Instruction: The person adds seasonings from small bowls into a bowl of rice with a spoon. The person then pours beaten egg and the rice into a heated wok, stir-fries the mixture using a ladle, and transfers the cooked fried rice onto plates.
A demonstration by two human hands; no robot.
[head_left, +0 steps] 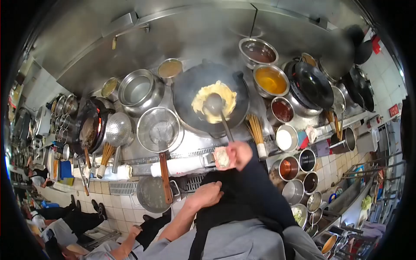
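My right hand (241, 155) is closed around the handle of a steel ladle (226, 128). The ladle's bowl rests in a spread of pale yellow, egg-like food (200, 96) in the middle of a dark, steaming wok (184, 106). A crumpled pinkish-white thing, perhaps a cloth (222, 158), lies just left of that hand; whether the hand touches it I cannot tell. My left hand (207, 194) is low in front of the black apron, fingers curled together. What it holds, if anything, is hidden.
Left of the wok, a wire strainer (158, 125) with a wooden handle lies across the counter edge. A bamboo brush (256, 132) is to the right. Bowls of orange liquid (271, 79) and red sauce (282, 110) stand nearby. Another person's arm (125, 247) shows lower left.
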